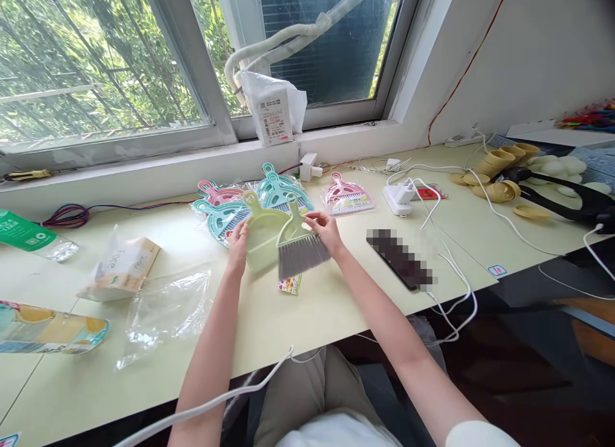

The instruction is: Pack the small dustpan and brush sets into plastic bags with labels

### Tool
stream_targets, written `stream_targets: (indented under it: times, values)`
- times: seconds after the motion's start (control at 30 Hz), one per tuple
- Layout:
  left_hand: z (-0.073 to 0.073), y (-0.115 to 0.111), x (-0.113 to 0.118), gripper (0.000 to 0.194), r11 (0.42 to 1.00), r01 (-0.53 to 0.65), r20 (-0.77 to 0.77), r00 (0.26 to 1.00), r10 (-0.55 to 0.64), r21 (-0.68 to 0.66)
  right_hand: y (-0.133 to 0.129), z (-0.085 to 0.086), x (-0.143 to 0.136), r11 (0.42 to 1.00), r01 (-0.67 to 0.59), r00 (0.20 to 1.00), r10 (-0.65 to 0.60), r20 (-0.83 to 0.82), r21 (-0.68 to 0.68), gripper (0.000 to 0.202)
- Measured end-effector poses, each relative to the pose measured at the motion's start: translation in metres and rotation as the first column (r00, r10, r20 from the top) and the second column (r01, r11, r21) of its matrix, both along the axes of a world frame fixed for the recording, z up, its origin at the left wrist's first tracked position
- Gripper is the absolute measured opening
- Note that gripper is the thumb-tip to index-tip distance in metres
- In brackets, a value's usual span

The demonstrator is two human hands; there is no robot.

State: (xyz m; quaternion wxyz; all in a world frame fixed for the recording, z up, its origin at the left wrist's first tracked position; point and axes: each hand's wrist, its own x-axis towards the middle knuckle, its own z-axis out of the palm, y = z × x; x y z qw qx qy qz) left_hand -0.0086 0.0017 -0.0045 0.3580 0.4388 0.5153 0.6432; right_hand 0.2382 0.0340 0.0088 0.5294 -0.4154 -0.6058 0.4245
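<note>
Cable [240,390], white and slack, crossed in front of my left forearm near the edge of the table [331,312]. Past it lay a clear plastic bag [166,316] on the left and a dark phone [391,258] on the right. Between them, a printed card [291,287] showed below the bristles. My left hand [237,245] was closed on the left side of a pale green dustpan [262,239]; my right hand [324,232] pinched the brush [302,255] by its right shoulder, overlapping the dustpan. Behind lay wrapped teal sets [283,192] and a pink set [346,197]; farthest, a box [275,117] stood on the windowsill [192,164].
</note>
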Motion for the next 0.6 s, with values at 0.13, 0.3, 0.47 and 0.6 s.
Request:
stream_targets:
  times: [0.13, 0.3, 0.47, 0.6]
  values:
    - [0.008, -0.012, 0.029, 0.05, 0.937, 0.334, -0.008, 0.942, -0.337, -0.101, -0.024, 0.001, -0.022, 0.968, 0.195, 0.957, -0.224, 0.184, 0.16, 0.023]
    - [0.013, -0.017, 0.044, 0.049, 0.93, 0.362, -0.148, 0.918, -0.367, -0.062, -0.032, 0.004, -0.024, 0.909, 0.271, 0.851, -0.38, 0.362, 0.317, 0.019]
    - [0.013, -0.016, 0.045, 0.045, 0.923, 0.383, -0.163, 0.909, -0.383, -0.034, -0.017, 0.006, -0.01, 0.961, 0.157, 0.923, -0.225, 0.313, 0.229, 0.033]
    - [0.013, -0.018, 0.047, 0.046, 0.916, 0.4, -0.206, 0.893, -0.4, -0.045, -0.001, 0.0, -0.001, 0.994, -0.097, 0.982, 0.104, 0.158, -0.051, 0.03]
